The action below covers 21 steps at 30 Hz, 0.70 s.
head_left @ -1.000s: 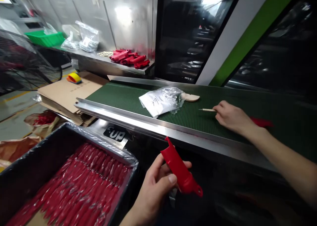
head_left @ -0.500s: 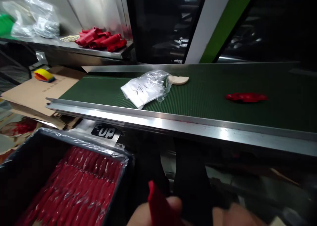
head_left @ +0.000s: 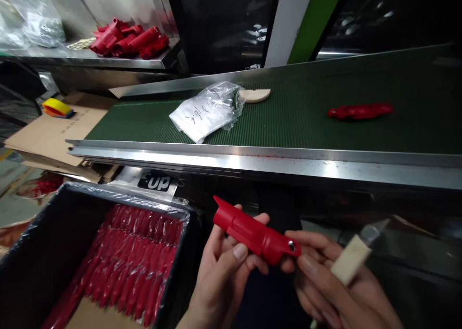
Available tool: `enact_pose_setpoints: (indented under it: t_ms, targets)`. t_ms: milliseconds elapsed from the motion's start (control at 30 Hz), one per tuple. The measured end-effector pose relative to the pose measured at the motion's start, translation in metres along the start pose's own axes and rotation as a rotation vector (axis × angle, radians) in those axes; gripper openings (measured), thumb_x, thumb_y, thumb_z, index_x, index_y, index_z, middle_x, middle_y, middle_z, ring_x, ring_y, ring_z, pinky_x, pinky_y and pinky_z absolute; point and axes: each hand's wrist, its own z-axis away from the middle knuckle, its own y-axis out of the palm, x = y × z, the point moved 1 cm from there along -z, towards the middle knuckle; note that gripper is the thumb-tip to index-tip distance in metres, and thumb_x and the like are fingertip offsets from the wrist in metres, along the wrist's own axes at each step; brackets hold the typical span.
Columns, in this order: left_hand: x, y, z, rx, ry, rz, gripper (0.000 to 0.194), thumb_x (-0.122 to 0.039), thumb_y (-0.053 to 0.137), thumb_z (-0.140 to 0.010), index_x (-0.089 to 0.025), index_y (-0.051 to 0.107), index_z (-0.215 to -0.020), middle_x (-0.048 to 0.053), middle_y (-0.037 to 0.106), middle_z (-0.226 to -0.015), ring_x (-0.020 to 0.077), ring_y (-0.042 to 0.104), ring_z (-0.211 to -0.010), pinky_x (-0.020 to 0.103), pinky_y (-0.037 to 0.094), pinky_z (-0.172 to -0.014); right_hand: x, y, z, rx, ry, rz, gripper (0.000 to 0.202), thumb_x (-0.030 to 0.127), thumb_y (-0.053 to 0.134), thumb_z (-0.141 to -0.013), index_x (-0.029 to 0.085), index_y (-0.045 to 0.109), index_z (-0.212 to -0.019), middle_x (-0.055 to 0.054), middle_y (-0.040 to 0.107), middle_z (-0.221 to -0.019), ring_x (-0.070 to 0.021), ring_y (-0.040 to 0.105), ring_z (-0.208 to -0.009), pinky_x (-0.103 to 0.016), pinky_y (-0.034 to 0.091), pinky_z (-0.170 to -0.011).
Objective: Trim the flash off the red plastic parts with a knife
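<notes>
A red plastic part [head_left: 249, 230], tube-like with a pointed left end and a holed tab at its right end, is held in front of me. My left hand [head_left: 225, 266] is wrapped round its middle, thumb on top. With thumb and forefinger my right hand [head_left: 325, 276] touches the tab end, and it also grips a knife [head_left: 352, 259] with a pale handle, its blade pointing up to the right. On the green conveyor belt [head_left: 288, 127] lies another red part [head_left: 361, 110].
A dark lined bin [head_left: 119, 194] at the lower left holds rows of red parts. A plastic bag [head_left: 207, 112] and a pale half-round piece [head_left: 255, 95] lie on the belt. Red tubes [head_left: 126, 39] are piled on a metal shelf; cardboard [head_left: 54, 132] carries yellow tape [head_left: 57, 107].
Both hands have risen into fuller view with the red part, which now lies across between them. The knife in my right hand now shows clearly. The camera view has shifted.
</notes>
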Motion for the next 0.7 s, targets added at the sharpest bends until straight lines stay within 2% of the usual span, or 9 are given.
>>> enact_pose_setpoints:
  t_ms: [100, 233, 433, 600, 700]
  targets:
    - [0.002, -0.003, -0.002, -0.03, 0.015, -0.016, 0.053, -0.025, 0.073, -0.08, -0.021, 0.049, -0.126, 0.018, 0.063, -0.125, 0.0218, 0.065, -0.09, 0.029, 0.051, -0.069, 0.0, 0.001, -0.007, 0.042, -0.021, -0.039, 0.04, 0.051, 0.071, -0.081, 0.023, 0.066, -0.109, 0.007, 0.043, -0.049, -0.0026, 0.028, -0.037, -0.021, 0.032, -0.041]
    - [0.003, -0.004, -0.005, -0.072, 0.009, -0.056, 0.045, -0.026, 0.075, -0.078, -0.019, 0.053, -0.117, 0.017, 0.065, -0.12, 0.0219, 0.063, -0.092, 0.028, 0.05, -0.066, 0.002, 0.007, -0.014, 0.065, 0.032, -0.123, 0.038, 0.049, 0.071, -0.082, 0.02, 0.067, -0.106, 0.009, 0.037, -0.046, -0.0023, 0.025, -0.038, -0.019, 0.029, -0.041]
    - [0.008, -0.003, -0.007, -0.132, 0.04, -0.138, 0.027, -0.027, 0.07, -0.084, -0.017, 0.055, -0.103, 0.012, 0.067, -0.108, 0.0211, 0.063, -0.094, 0.025, 0.049, -0.062, -0.001, 0.009, -0.02, 0.046, 0.103, -0.24, 0.033, 0.043, 0.076, -0.08, 0.021, 0.066, -0.102, 0.01, 0.039, -0.047, -0.002, 0.027, -0.04, -0.016, 0.03, -0.04]
    - [0.012, -0.006, -0.007, -0.158, 0.069, -0.18, 0.025, -0.026, 0.071, -0.084, -0.018, 0.056, -0.102, 0.007, 0.068, -0.097, 0.0161, 0.062, -0.083, 0.023, 0.049, -0.06, -0.004, 0.009, -0.026, 0.055, 0.116, -0.288, 0.028, 0.042, 0.077, -0.079, 0.017, 0.068, -0.09, 0.01, 0.037, -0.049, -0.0008, 0.025, -0.041, -0.015, 0.028, -0.04]
    - [0.012, -0.008, -0.008, -0.141, 0.065, -0.168, 0.03, -0.027, 0.072, -0.084, -0.018, 0.055, -0.106, 0.009, 0.068, -0.102, 0.0179, 0.064, -0.086, 0.024, 0.051, -0.06, -0.007, 0.008, -0.027, 0.048, 0.081, -0.241, 0.029, 0.044, 0.075, -0.079, 0.018, 0.069, -0.091, 0.009, 0.037, -0.048, -0.0012, 0.026, -0.041, -0.016, 0.029, -0.04]
